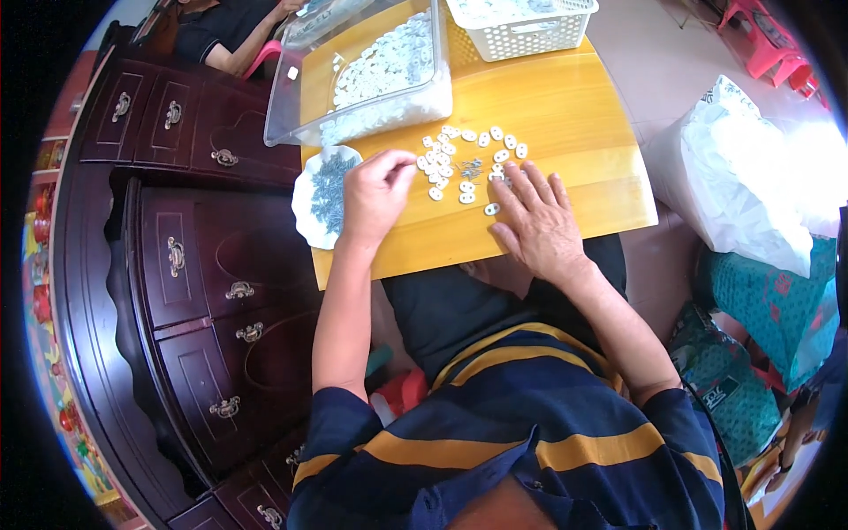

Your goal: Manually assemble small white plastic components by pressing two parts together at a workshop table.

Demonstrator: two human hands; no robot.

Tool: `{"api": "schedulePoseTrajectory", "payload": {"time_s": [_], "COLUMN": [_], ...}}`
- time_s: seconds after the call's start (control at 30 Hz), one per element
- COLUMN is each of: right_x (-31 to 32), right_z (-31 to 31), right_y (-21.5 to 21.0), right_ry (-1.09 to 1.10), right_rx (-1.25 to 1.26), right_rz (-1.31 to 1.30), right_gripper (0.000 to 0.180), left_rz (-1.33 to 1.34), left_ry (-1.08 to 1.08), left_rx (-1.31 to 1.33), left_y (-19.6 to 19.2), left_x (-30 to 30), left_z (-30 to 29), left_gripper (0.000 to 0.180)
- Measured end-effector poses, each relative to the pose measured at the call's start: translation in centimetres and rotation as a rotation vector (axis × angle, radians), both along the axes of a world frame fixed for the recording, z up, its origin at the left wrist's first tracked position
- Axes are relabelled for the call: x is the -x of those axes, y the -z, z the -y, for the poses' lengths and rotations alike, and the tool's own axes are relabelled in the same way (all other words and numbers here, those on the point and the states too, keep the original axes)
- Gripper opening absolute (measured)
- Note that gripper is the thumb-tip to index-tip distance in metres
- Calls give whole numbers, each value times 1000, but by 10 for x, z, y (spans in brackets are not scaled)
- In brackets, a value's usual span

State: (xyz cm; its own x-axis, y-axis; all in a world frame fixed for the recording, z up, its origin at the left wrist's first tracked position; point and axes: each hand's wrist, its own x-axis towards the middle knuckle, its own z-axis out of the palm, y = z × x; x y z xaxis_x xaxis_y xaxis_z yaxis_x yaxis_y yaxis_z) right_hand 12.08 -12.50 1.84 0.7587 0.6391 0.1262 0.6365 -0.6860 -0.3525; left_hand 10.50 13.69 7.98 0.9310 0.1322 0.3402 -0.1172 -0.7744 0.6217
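Small white oval pieces (435, 163), each with two dark holes, lie spread on the yellow wooden table (406, 243). Among them is a little heap of thin grey nails (472, 168). Left of that heap, my left hand (375, 193) is closed in a pinch; anything between its fingertips is too small to make out. Beside its wrist stands a white scalloped dish (302, 199) filled with grey nails (334, 181). My right hand (541, 219) lies palm down near the table's front edge, fingers stretched, the fingertips over several white pieces and partly hiding them.
A clear plastic bin (283, 124) full of white pieces stands at the back left, a white perforated basket (530, 40) at the back right. Dark wooden drawers (212, 256) flank the left. White sacks (733, 168) and teal bags (777, 291) sit right. Another person (221, 35) sits far left.
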Motion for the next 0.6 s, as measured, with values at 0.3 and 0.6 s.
{"api": "schedulePoseTrajectory", "payload": {"time_s": [0.3, 0.6], "right_x": [-11, -20], "right_z": [-22, -30], "right_y": [-17, 0], "right_ry": [-38, -19], "right_rx": [-88, -10], "right_rz": [57, 65], "right_gripper": [61, 58], "left_rz": [-107, -87], "left_ry": [-325, -121], "left_rx": [-110, -48], "left_y": [6, 6], "left_x": [70, 55], "left_z": [-92, -32], "left_gripper": [19, 17]}}
